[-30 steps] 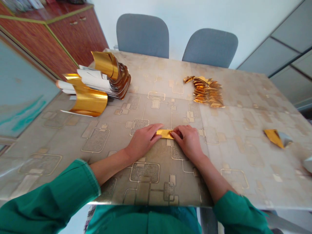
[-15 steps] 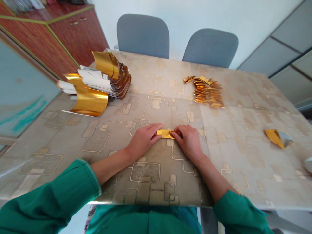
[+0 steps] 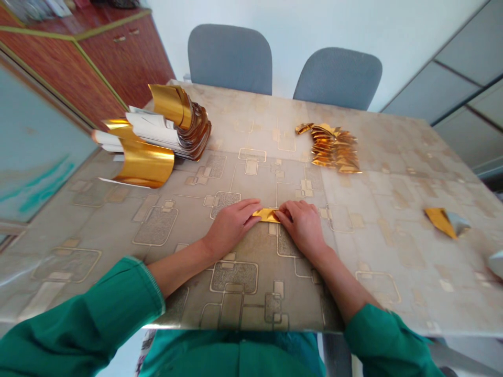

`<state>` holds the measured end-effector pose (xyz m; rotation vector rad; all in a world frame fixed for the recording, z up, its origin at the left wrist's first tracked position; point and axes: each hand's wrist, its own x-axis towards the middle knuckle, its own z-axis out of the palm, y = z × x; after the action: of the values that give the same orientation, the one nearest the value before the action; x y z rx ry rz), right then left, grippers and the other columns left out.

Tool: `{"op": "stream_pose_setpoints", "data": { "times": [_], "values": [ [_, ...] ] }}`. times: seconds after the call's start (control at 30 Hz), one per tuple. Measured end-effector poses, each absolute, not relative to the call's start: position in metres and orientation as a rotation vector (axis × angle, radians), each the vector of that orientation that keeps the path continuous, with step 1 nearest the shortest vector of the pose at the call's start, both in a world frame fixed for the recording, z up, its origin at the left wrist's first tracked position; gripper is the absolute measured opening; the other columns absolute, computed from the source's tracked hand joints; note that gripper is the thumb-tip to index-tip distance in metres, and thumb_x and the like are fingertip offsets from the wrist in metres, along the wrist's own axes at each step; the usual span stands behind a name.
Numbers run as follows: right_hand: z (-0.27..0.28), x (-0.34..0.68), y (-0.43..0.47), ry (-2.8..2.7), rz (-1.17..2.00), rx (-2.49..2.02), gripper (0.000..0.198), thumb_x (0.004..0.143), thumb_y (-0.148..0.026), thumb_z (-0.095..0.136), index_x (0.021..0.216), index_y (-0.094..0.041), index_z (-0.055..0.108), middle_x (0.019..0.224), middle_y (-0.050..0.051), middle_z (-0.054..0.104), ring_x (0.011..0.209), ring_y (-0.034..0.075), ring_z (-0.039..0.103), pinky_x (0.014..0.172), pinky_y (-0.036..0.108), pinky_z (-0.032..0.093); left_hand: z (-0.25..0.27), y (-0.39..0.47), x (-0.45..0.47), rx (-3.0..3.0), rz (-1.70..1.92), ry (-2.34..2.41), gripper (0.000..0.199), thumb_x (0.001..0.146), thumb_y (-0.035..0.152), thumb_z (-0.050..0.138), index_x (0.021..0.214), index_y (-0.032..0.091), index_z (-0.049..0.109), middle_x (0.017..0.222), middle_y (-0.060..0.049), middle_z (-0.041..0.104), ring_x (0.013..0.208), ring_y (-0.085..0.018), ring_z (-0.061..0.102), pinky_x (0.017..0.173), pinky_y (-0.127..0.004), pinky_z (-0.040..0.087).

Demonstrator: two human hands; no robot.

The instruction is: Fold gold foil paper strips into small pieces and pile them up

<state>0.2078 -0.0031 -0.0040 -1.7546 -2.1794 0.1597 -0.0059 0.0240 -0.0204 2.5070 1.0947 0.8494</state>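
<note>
A narrow strip of folded gold foil paper [image 3: 267,214] lies level just over or on the patterned tablecloth, in front of my body. My left hand [image 3: 231,222] pinches its left end between thumb and fingers. At the other end, my right hand [image 3: 301,225] grips the strip with thumb and curled fingers. The strip's middle shows between the two hands; both its ends are partly covered by fingertips.
Stacked gold and white paper sheets [image 3: 173,125] stand at the back left, with a curled gold sheet [image 3: 147,165] beside them. Folded gold paper pieces [image 3: 336,149] sit in rows at the back. A gold and silver folded piece [image 3: 446,222] lies right. Two grey chairs [image 3: 230,60] stand behind the table.
Hardly anything differs. Both hands keep hold of the gold paper strip in nearly the same place, and the view has shifted very slightly.
</note>
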Motion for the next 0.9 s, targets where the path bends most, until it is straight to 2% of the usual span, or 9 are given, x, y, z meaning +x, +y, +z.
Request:
{"op": "stream_pose_setpoints", "data": {
  "times": [0.13, 0.27, 0.33, 0.4, 0.53, 0.9],
  "values": [
    [-0.004, 0.207, -0.002, -2.202, 0.125, -1.757, 0.020, 0.096, -0.031, 0.059, 0.078, -0.022, 0.062, 0.078, 0.003, 0.070, 0.076, 0.021, 0.059, 0.067, 0.033, 0.030, -0.017, 0.023, -0.006, 2.650, 0.833, 1.117, 0.020, 0.099, 0.026, 0.055, 0.108, 0.014, 0.068, 0.120, -0.011, 0.070, 0.104, -0.023, 0.068, 0.093, -0.040, 0.057],
    [-0.004, 0.206, -0.002, -2.204, 0.104, -1.784, 0.018, 0.094, -0.029, 0.063, 0.078, -0.021, 0.061, 0.078, 0.003, 0.070, 0.076, 0.021, 0.060, 0.067, 0.033, 0.030, -0.011, 0.010, -0.003, 2.894, 0.744, 1.020, 0.023, 0.100, 0.020, 0.051, 0.117, 0.013, 0.065, 0.132, -0.013, 0.064, 0.117, -0.025, 0.061, 0.101, -0.043, 0.050],
    [-0.003, 0.205, -0.002, -2.206, 0.093, -1.787, 0.018, 0.094, -0.030, 0.062, 0.078, -0.021, 0.061, 0.078, 0.003, 0.070, 0.076, 0.021, 0.060, 0.067, 0.033, 0.031, -0.010, -0.001, 0.000, 2.959, 0.626, 0.901, 0.032, 0.100, 0.025, 0.051, 0.128, 0.012, 0.059, 0.140, -0.014, 0.058, 0.130, -0.027, 0.053, 0.110, -0.046, 0.041],
    [-0.002, 0.205, -0.002, -2.218, 0.089, -1.793, 0.018, 0.095, -0.031, 0.061, 0.079, -0.021, 0.061, 0.078, 0.003, 0.070, 0.076, 0.021, 0.060, 0.068, 0.033, 0.031, -0.011, -0.011, 0.001, 2.965, 0.506, 0.895, 0.048, 0.099, 0.036, 0.054, 0.138, 0.008, 0.051, 0.148, -0.017, 0.050, 0.140, -0.030, 0.044, 0.115, -0.048, 0.034],
    [-0.002, 0.206, -0.002, -2.246, 0.078, -1.802, 0.017, 0.095, -0.030, 0.061, 0.080, -0.021, 0.060, 0.079, 0.004, 0.069, 0.078, 0.021, 0.059, 0.068, 0.033, 0.032, -0.016, -0.019, -0.002, 2.950, 0.356, 0.912, 0.071, 0.095, 0.051, 0.056, 0.148, 0.005, 0.039, 0.156, -0.019, 0.038, 0.146, -0.033, 0.034, 0.119, -0.049, 0.027],
    [0.000, 0.203, -0.003, -2.234, 0.055, -1.851, 0.014, 0.093, -0.027, 0.062, 0.081, -0.020, 0.062, 0.076, 0.003, 0.069, 0.075, 0.020, 0.059, 0.068, 0.031, 0.029, -0.020, -0.019, -0.004, 2.911, 0.270, 0.920, 0.074, 0.096, 0.055, 0.051, 0.150, 0.006, 0.036, 0.159, -0.017, 0.031, 0.148, -0.032, 0.029, 0.121, -0.046, 0.020]
  ]
}}
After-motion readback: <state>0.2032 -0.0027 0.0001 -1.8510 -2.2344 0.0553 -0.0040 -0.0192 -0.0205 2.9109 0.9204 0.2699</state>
